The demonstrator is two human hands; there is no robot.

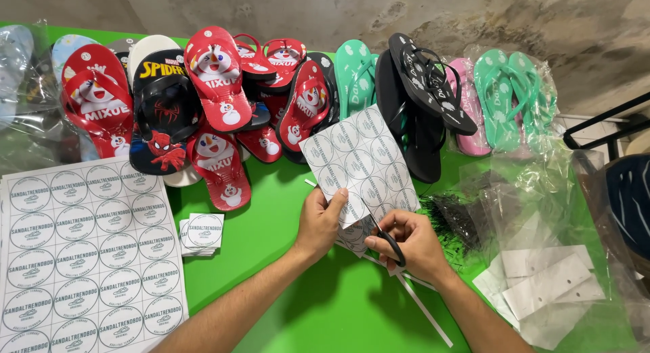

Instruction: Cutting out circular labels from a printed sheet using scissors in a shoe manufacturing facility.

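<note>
Forearms enter from bottom edge, both bare. Left hand (319,221): closed in a pinch on lower left edge of label sheet (362,164), thumb on top, fingers under. Right hand (409,243): fingers curled through black scissors (391,244) handles; blades mostly hidden under sheet, so how far they gape can't be told.

Item 1, label sheet, held above table centre, tilted up toward sandals. White paper, rows of round labels. Judged light, thin, floppy; likely to sag or buckle if held by 1 corner, tears easily. Best grip prob. close beside the cut line, on the margin, flat pinch.

Item 2, offcuts: narrow white paper strips (423,305) on green table (271,231), just below right hand.

Item 3, full label sheet (84,251), lower left, flat on table, uncut, approx. 5 circles per row, white w/ dark print.

Item 4, small stack of cut square labels (202,232), just right of full sheet, 1 round mark each.

Item 5, flip-flops along back: red pairs w/ snowman figures (217,68), 1 black pair w/ red-blue hero figure (162,116), mint green (355,72), black (426,82), pink (470,109), and 1 green pair in clear bag (508,95).

Item 6, right side: clear plastic bags (535,190), white card hangers w/ punched holes (548,285), bundle of black plastic tag pins (457,217).
</note>
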